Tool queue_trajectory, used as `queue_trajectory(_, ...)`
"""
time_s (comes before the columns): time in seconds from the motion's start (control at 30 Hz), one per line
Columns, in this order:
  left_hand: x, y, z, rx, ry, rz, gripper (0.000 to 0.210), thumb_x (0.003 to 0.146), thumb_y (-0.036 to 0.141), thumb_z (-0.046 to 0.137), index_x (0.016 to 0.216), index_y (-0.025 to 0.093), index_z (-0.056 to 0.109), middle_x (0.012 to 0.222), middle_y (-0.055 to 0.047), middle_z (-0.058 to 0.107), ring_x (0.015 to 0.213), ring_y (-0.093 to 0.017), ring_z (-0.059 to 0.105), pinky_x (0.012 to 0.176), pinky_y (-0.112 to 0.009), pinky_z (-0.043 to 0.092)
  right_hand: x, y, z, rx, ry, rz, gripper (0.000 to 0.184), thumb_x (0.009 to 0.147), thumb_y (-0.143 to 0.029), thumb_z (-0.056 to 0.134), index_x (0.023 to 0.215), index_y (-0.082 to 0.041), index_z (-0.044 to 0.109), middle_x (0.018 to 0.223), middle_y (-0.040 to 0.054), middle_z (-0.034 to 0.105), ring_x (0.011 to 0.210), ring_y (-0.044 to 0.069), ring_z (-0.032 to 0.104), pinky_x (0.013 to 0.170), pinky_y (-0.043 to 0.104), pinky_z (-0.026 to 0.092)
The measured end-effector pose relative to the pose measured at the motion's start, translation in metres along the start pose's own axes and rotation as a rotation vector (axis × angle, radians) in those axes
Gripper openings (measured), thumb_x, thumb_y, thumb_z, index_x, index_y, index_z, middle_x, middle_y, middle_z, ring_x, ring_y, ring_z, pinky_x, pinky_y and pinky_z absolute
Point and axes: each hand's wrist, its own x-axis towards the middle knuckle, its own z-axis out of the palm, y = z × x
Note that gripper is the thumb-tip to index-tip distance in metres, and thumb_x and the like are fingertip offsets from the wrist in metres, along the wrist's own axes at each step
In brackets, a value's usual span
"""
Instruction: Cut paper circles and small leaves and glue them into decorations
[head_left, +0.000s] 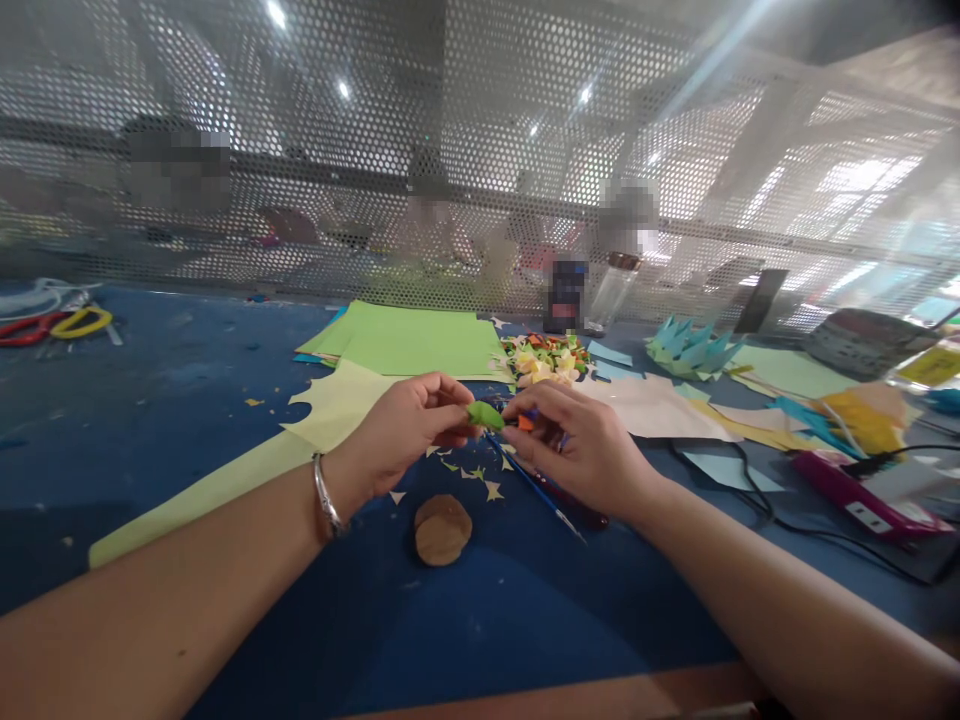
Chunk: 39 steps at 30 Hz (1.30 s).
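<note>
My left hand (424, 420) pinches the left end of a small green paper piece (486, 415), shaped like a leaf. The fingertips of my right hand (574, 440) are closed at its other end. A bit of orange (526, 423) shows by my right fingers; what it belongs to is partly hidden. Beneath my hands lies a thin blue tool with a pointed tip (541, 495), and a dark red stick is partly covered by my right hand. Several small cut paper scraps (472, 472) are scattered there. Closer to me rest overlapping brown round pieces (442, 532).
Green paper sheets (420, 340) and a heap of small cut paper shapes (544, 358) lie ahead. Scissors (82, 322) are at far left. On the right are a spiky blue paper piece (691, 348), a magenta power strip (862, 498) and cables. A perforated screen (465, 150) stands behind.
</note>
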Motion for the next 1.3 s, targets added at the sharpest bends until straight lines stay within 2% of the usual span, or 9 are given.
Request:
queue_trajectory(0.13,0.005,0.001,-0.002,0.057,0.139,0.097,0.014,0.079,0.011,0.069,0.088,0.016,0.06,0.081,-0.002,0.068,0.069,-0.016,0.072,0.069,-0.031,0.058,0.004,0.018,-0.014,-0.134,0.061,0.169,0.012,0.092,-0.032,0.062,0.093,-0.021,0.066,0.086,0.002,0.068,0.062,0.012,0.058,0.061,0.026,0.043)
queue_trajectory(0.23,0.007,0.0,-0.005,0.036,0.155,0.143,0.015,0.079,0.012,0.069,0.09,0.016,0.059,0.081,-0.002,0.067,0.069,-0.017,0.072,0.07,-0.032,0.06,0.007,0.034,-0.022,-0.302,-0.086,0.346,0.016,0.089,-0.034,0.063,0.082,-0.02,0.066,0.078,0.0018,0.069,0.064,0.015,0.058,0.06,0.027,0.038)
queue_trajectory(0.33,0.008,-0.002,-0.009,0.017,0.168,0.186,0.016,0.079,0.012,0.069,0.091,0.016,0.06,0.081,-0.002,0.067,0.069,-0.017,0.072,0.071,-0.032,0.06,0.008,0.043,-0.023,-0.372,-0.256,0.454,0.017,0.088,-0.035,0.063,0.082,-0.02,0.068,0.078,0.004,0.071,0.071,0.019,0.061,0.062,0.029,0.037)
queue_trajectory(0.43,0.009,-0.003,-0.01,-0.005,0.197,0.209,0.018,0.077,0.011,0.069,0.092,0.016,0.059,0.081,-0.001,0.065,0.07,-0.017,0.072,0.071,-0.03,0.06,0.007,0.049,-0.018,-0.335,-0.292,0.494,0.022,0.088,-0.041,0.064,0.084,-0.02,0.069,0.078,0.0046,0.072,0.071,0.02,0.062,0.061,0.029,0.038)
queue_trajectory(0.63,0.009,0.002,-0.007,-0.082,0.27,0.229,0.017,0.08,0.01,0.062,0.091,0.019,0.053,0.078,0.001,0.061,0.067,-0.018,0.073,0.063,-0.029,0.059,0.009,0.063,-0.013,-0.178,-0.274,0.574,0.021,0.076,-0.039,0.075,0.075,-0.02,0.066,0.071,0.0031,0.067,0.067,0.02,0.059,0.057,0.028,0.036)
queue_trajectory(0.87,0.011,0.007,-0.01,-0.152,0.348,0.286,0.022,0.076,0.009,0.06,0.09,0.021,0.049,0.076,0.001,0.061,0.062,-0.016,0.072,0.06,-0.028,0.057,0.009,0.064,-0.009,0.237,-0.22,0.799,0.019,0.079,-0.035,0.069,0.075,-0.021,0.058,0.066,-0.0002,0.065,0.049,0.013,0.061,0.042,0.023,0.043)
queue_trajectory(1.03,0.014,0.006,-0.014,-0.13,0.413,0.31,0.024,0.073,0.009,0.063,0.09,0.021,0.051,0.078,0.002,0.063,0.063,-0.014,0.07,0.063,-0.027,0.055,0.011,0.056,-0.012,0.533,-0.066,0.864,0.022,0.073,-0.033,0.074,0.073,-0.021,0.056,0.062,-0.0038,0.06,0.042,0.009,0.051,0.037,0.021,0.04)
queue_trajectory(1.2,0.018,0.003,-0.018,-0.093,0.448,0.289,0.025,0.072,0.012,0.067,0.091,0.021,0.053,0.079,0.001,0.065,0.066,-0.014,0.069,0.064,-0.027,0.05,0.012,0.049,-0.022,0.797,0.122,0.818,0.023,0.072,-0.032,0.077,0.075,-0.021,0.057,0.068,-0.0029,0.058,0.05,0.009,0.051,0.042,0.021,0.044)
queue_trajectory(1.3,0.02,0.001,-0.019,-0.09,0.449,0.26,0.026,0.072,0.014,0.068,0.092,0.022,0.054,0.08,0.001,0.066,0.067,-0.015,0.069,0.062,-0.027,0.047,0.013,0.045,-0.026,0.897,0.161,0.812,0.025,0.072,-0.032,0.079,0.075,-0.02,0.059,0.068,-0.0011,0.057,0.052,0.009,0.049,0.042,0.022,0.044)
